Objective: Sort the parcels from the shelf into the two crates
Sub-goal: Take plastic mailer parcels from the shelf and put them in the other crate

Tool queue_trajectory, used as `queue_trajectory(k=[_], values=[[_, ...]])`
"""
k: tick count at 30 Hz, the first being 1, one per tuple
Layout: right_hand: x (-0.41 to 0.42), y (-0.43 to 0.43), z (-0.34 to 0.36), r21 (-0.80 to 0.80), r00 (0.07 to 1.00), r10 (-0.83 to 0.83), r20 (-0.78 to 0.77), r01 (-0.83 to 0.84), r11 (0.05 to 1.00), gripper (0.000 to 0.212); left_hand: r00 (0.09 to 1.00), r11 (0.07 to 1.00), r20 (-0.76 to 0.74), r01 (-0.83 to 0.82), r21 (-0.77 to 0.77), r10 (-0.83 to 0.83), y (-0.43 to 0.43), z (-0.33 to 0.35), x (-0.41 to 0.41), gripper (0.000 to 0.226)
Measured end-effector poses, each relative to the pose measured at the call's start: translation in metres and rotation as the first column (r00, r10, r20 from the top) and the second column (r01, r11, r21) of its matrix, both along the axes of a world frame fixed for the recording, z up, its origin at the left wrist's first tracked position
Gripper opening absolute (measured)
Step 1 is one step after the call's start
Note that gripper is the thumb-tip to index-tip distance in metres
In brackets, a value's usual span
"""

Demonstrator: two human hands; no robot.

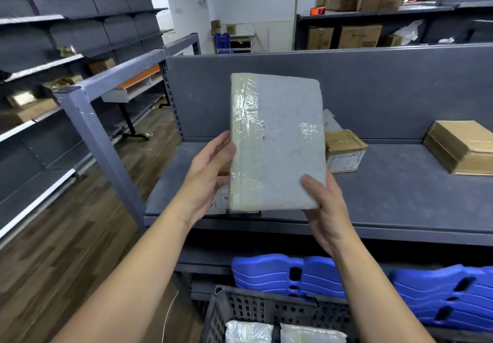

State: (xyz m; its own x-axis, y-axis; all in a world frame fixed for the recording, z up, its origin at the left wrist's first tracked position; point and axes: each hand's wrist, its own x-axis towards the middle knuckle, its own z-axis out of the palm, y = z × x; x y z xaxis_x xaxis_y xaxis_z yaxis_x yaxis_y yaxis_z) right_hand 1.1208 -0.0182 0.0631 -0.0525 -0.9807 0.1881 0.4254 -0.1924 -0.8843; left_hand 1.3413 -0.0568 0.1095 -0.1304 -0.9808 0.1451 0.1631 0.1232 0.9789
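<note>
Holding one grey parcel (277,139) up in front of the shelf (400,196), clear of its deck.

- Left grip (205,179): clamped on the parcel's left long edge, low down. Thumb on the front face, fingers behind.
- Right grip (325,209): clamped on the lower right corner. Thumb on the front face, fingers hidden behind.
- Parcel: flat, film-wrapped, with tape along the left edge. The long axis stands nearly upright, and the blank face is turned toward me. No label shows on this side.
- On the shelf: a flat labelled parcel (221,204) lies just behind the held one, mostly hidden. A small brown carton (344,150) sits to the right, and a larger brown carton (461,147) lies well apart at the far right.
- Dark lattice crate (266,308): near me, below the shelf edge, almost straight under the held parcel. Two wrapped parcels (248,332) are already inside.
- Blue moulded plastic (293,273): stacked just beyond the crate. I cannot tell whether it is the second crate.

Judgement: sorting is under way and several parcels remain. The crate lies down and toward me from both grips, and the right grip is slightly nearer to it. The parcel's long axis should tip from upright to flat on the way down. I would read the far face first.
</note>
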Motion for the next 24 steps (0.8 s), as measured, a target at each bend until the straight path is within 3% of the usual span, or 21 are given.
queue_trajectory(k=[3,5,9,12,15,17,19,21,24], values=[[-0.002,0.004,0.003,0.143,0.985,0.046,0.166,-0.070,0.987,0.058,0.991,0.990,-0.021,-0.131,-0.052,0.130,0.002,0.001,0.000,0.059],[-0.010,0.006,0.004,0.255,0.934,0.139,0.328,-0.229,0.940,0.050,0.975,0.975,-0.085,-0.211,-0.071,0.205,-0.002,0.004,0.007,0.051],[-0.020,0.009,-0.001,0.363,0.782,0.416,0.463,-0.596,0.716,0.064,0.983,0.995,-0.165,-0.087,-0.058,0.076,-0.013,0.020,0.028,0.068],[-0.018,0.015,-0.003,0.351,0.714,0.504,0.486,-0.688,0.636,0.071,0.994,0.998,-0.081,0.066,-0.018,-0.067,-0.013,0.031,0.031,0.061],[-0.011,0.017,0.006,0.401,0.756,0.372,0.539,-0.619,0.676,0.081,0.998,0.998,-0.047,0.050,-0.025,-0.051,-0.012,0.025,0.032,0.056],[-0.007,0.008,0.005,0.412,0.827,0.149,0.542,-0.416,0.810,0.075,0.999,0.999,-0.047,0.006,-0.048,-0.009,-0.008,0.019,0.031,0.065],[-0.003,0.003,0.008,0.368,0.869,-0.036,0.494,-0.171,0.914,0.055,0.999,0.995,-0.045,-0.024,-0.101,0.019,-0.001,0.008,0.025,0.069],[0.004,0.003,0.017,0.333,0.908,-0.105,0.405,-0.040,0.942,0.050,0.999,0.987,-0.038,-0.042,-0.153,0.037,0.006,-0.004,0.019,0.065],[0.003,0.008,0.019,0.235,0.919,-0.071,0.388,-0.024,0.972,0.055,0.999,0.978,-0.030,-0.047,-0.203,0.042,0.014,-0.014,0.017,0.076]])
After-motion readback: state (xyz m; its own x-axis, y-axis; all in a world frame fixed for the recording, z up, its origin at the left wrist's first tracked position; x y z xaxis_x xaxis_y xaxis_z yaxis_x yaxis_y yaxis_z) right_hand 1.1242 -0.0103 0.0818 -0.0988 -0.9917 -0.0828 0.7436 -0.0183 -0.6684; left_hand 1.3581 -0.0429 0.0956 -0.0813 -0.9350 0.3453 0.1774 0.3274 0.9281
